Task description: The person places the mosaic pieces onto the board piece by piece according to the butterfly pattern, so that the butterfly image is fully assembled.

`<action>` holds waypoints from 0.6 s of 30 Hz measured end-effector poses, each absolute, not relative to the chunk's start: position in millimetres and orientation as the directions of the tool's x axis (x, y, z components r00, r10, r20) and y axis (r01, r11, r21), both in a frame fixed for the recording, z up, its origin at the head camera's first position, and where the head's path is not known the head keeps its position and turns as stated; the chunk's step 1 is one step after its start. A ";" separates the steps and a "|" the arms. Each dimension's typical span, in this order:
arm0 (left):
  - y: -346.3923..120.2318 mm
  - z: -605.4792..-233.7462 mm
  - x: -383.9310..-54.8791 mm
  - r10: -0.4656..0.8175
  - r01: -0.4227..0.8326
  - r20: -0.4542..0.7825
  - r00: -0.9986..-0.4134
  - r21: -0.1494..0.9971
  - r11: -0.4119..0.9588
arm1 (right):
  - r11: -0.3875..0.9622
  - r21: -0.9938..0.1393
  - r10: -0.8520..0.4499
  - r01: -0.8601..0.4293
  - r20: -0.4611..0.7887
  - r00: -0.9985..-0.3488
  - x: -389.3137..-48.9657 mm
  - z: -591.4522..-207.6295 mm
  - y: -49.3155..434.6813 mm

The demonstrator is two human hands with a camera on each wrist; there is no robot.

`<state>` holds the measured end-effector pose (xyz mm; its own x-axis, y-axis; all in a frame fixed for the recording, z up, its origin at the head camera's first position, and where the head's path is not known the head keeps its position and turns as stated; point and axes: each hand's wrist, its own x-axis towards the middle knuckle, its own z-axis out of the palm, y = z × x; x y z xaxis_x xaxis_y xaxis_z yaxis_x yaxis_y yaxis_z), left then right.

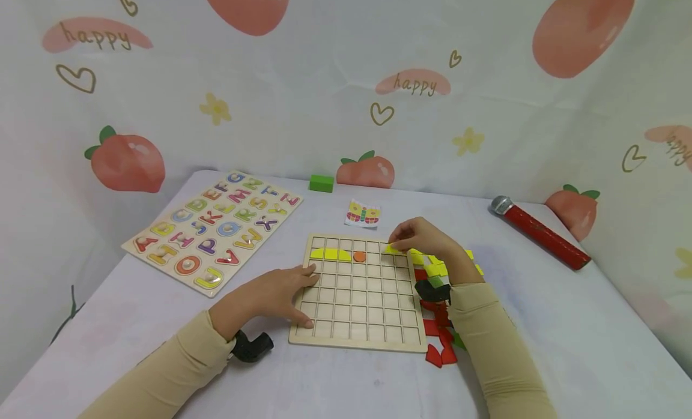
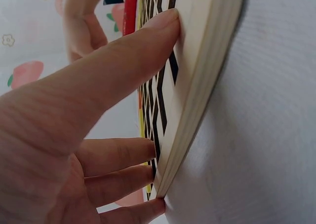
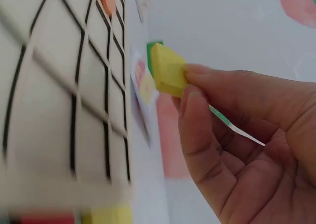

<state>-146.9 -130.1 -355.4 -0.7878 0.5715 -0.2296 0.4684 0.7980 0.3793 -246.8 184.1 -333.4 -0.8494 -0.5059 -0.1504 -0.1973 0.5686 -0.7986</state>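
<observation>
A pale wooden grid board [image 1: 359,346] lies on the table. Several yellow pieces [image 1: 331,255] fill cells at the left of its second row, with an orange round piece [image 1: 359,257] beside them. My left hand [image 1: 278,293] rests on the board's left edge, thumb and fingers spread, as the left wrist view also shows. Over the board's far right corner, my right hand [image 1: 424,236] pinches a yellow block with one curved side [image 3: 168,70] between thumb and forefinger. The right wrist view shows this block raised above the grid.
Loose yellow pieces [image 1: 435,267] and red pieces [image 1: 447,347] lie right of the board, partly under my right forearm. A butterfly picture card [image 1: 363,214] and a green block [image 1: 321,183] are behind it. An alphabet puzzle [image 1: 213,230] lies left, a red microphone [image 1: 540,233] right.
</observation>
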 end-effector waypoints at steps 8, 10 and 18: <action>-128.8 -354.8 -146.6 0.564 0.459 -0.239 -0.791 0.378 0.804 | 0.611 -0.755 -0.555 -0.238 -0.195 -0.808 -257.4 -345.4 157.3; -128.5 -354.7 -146.6 0.562 0.458 -0.242 -0.791 0.376 0.806 | 0.611 -0.749 -0.566 -0.256 -0.187 -0.803 -259.1 -348.5 154.7; -128.0 -354.2 -147.5 0.553 0.451 -0.251 -0.795 0.366 0.814 | 0.623 -0.742 -0.563 -0.248 -0.206 -0.800 -259.7 -353.9 153.4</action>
